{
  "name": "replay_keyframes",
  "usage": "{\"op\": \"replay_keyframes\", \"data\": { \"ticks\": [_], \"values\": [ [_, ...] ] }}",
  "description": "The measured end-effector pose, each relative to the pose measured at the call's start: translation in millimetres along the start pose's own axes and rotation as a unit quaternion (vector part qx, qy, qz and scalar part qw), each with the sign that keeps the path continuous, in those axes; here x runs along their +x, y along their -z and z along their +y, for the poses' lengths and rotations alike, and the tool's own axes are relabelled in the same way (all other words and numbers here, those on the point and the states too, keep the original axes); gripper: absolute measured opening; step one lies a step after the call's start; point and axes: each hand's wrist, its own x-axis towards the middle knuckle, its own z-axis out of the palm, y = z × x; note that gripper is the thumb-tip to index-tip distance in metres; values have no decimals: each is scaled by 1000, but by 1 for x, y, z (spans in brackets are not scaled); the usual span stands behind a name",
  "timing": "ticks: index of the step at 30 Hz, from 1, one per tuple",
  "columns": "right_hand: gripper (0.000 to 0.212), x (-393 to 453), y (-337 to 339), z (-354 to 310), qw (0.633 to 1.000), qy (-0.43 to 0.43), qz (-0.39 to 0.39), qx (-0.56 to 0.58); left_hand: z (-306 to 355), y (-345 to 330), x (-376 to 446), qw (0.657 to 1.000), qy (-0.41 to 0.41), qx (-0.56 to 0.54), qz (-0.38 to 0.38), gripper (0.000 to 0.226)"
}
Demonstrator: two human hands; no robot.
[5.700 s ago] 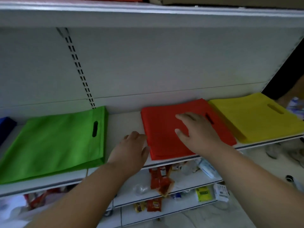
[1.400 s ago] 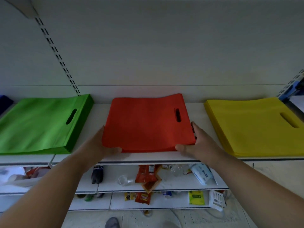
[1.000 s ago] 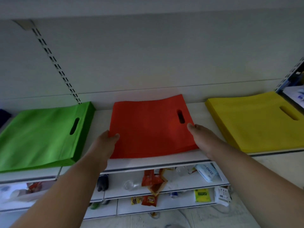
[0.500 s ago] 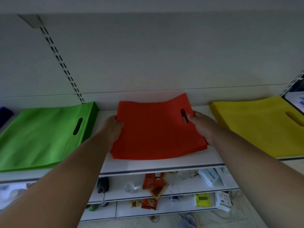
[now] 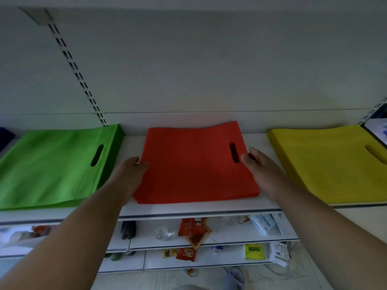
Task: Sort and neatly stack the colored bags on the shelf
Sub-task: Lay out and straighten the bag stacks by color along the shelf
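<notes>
Three flat stacks of bags lie side by side on the white shelf: green bags at left, red bags in the middle, yellow bags at right. Each stack shows a cut-out handle slot on its right side. My left hand presses against the left edge of the red stack, thumb tip on its top. Against the stack's right edge, beside the handle slot, rests my right hand with fingers fairly straight. The far right corner of the red stack curls up slightly.
A dark blue bag peeks in at the far left of the shelf. A slotted upright runs up the back wall. Lower shelves hold scattered snack packets, a bottle and small boxes. Narrow gaps of bare shelf separate the stacks.
Over the last second both hands slid from the near corners of the red stack back along its sides. The stack now sits squarer, between the green and yellow ones.
</notes>
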Motion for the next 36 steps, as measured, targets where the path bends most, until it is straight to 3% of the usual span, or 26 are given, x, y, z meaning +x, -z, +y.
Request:
{"op": "replay_keyframes", "data": {
  "ticks": [5, 8, 13, 18, 23, 28, 31, 33, 36],
  "values": [
    [90, -45, 16, 10, 982, 105, -110, -107, -27, 9, -52, 989, -79, 101, -75, 31],
    [92, -39, 13, 19, 977, 143, -68, -141, -27, 13, -60, 977, -119, 150, -97, 58],
    [105, -38, 11, 21, 971, 151, -69, -173, -26, 14, -56, 942, -199, 261, -64, 66],
    [105, -38, 7, 30, 970, 148, -33, -188, -27, 15, -49, 924, -208, 318, -34, 75],
    [113, -41, 10, 19, 929, 141, -71, -334, -29, 18, -42, 904, -212, 369, -44, 86],
    [114, -46, 2, -3, 855, 191, 0, -482, -25, 19, -39, 930, -169, 309, -105, 63],
    [101, -50, -21, -13, 837, 250, 11, -487, -14, 9, -39, 992, -17, 105, -74, 48],
    [94, -52, -42, -20, 825, 293, 1, -483, -3, 4, -40, 994, 78, -47, -56, 37],
    [89, -55, -79, -30, 819, 318, -28, -477, 10, 1, -41, 985, 102, -118, -69, 18]
  ]
}}
